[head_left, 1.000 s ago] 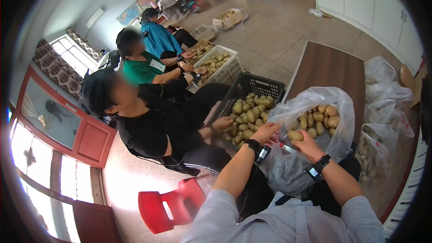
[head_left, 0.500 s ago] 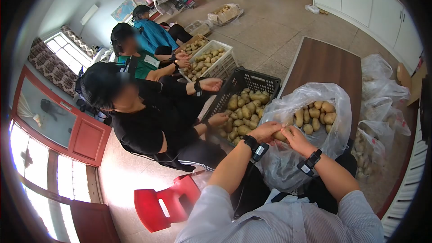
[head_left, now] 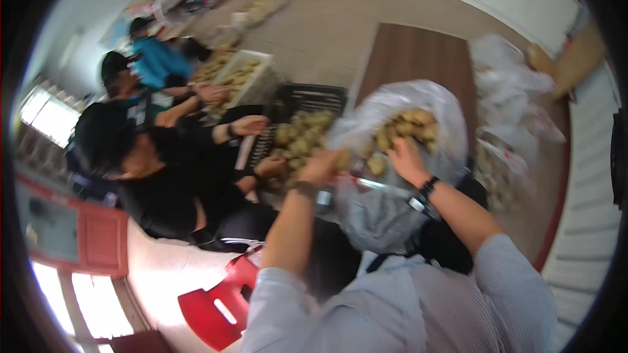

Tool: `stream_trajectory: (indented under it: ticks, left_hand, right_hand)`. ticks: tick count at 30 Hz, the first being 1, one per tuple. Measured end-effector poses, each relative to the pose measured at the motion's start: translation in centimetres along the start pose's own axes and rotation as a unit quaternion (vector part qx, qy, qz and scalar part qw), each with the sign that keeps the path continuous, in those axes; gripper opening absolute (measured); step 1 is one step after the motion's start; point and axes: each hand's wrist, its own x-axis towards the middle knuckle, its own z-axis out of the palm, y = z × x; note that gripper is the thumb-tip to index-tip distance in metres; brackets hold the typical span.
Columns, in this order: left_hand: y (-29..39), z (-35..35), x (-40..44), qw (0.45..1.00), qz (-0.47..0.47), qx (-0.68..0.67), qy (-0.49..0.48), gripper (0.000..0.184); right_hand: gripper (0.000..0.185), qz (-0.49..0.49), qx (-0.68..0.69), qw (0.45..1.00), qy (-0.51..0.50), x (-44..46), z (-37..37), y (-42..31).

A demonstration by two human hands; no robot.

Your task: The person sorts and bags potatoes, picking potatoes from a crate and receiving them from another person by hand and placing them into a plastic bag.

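My left hand (head_left: 322,166) is beside the black crate's near side, its fingers closed on what looks like a potato (head_left: 344,159), blurred by motion. My right hand (head_left: 409,162) reaches into the mouth of a clear plastic bag (head_left: 434,97), its fingers stretched out at the potatoes (head_left: 417,119) inside. Whether those fingertips touch a potato is too blurred to tell. More potatoes (head_left: 306,132) lie in the black crate (head_left: 314,97) left of the bag.
A co-worker in black (head_left: 167,186) sits to my left, both hands near the crate. Beyond are two more people, a white crate (head_left: 260,77) of potatoes and other containers. A brown tabletop (head_left: 418,59) lies ahead, filled bags (head_left: 507,104) to its right, a red stool (head_left: 212,307) at lower left.
My hands have parted from the potato they both held. The left has stayed near the crate with it; the right has gone into the bag. The whole view has shifted and blurred.
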Motion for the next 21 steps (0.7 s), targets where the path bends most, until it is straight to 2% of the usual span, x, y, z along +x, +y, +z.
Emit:
stream_trajectory:
  ticks: [1,2,3,4,6,8,10,15,18,19,21]
  left_hand:
    - [-1.0,-0.6,0.3,0.999,0.040,0.037,0.003,0.050]
    - [-1.7,-1.1,0.5,1.000,0.000,-0.026,0.004,0.051]
    - [-2.3,-1.4,0.6,0.991,-0.060,-0.123,0.010,0.051]
    - [-2.4,-1.5,1.0,0.912,-0.206,-0.351,0.043,0.041]
    - [-0.9,-1.1,0.2,0.928,-0.203,-0.291,0.111,0.038]
    - [-1.5,-2.1,-0.1,0.931,-0.198,-0.287,0.108,0.038]
    - [-2.3,-3.2,-0.2,0.933,-0.191,-0.283,0.112,0.038]
    - [-4.1,-5.0,-0.3,0.912,-0.219,-0.316,0.143,0.041]
    - [-5.4,-5.7,-0.3,0.891,-0.243,-0.344,0.171,0.034]
    - [-5.3,-5.6,-0.7,0.890,-0.243,-0.322,0.210,0.036]
    - [-6.8,-6.5,-0.8,0.893,-0.239,-0.319,0.212,0.037]
  right_hand:
    - [0.034,-0.024,-0.022,0.999,0.025,0.2,-0.1,1.3]
    - [0.031,-0.027,-0.034,0.997,0.065,0.1,-0.5,1.9]
    - [0.029,-0.001,-0.064,0.994,0.089,-0.2,-0.9,2.0]
    - [0.028,0.035,-0.072,0.994,0.074,-0.4,-1.6,2.0]
    - [0.029,0.031,-0.106,0.992,0.064,-0.9,-2.5,2.6]
    - [0.030,0.066,-0.126,0.982,0.123,-0.6,-2.7,2.9]
    - [0.037,0.050,-0.096,0.987,0.121,-0.4,-3.7,3.2]
    - [0.054,0.106,-0.028,0.991,0.073,1.3,-4.5,5.0]
    - [0.059,0.075,-0.049,0.991,0.094,1.7,-3.6,6.2]
    - [0.060,0.083,-0.049,0.992,0.083,1.9,-3.3,6.7]
    - [0.060,0.072,-0.067,0.992,0.074,2.0,-3.2,7.0]
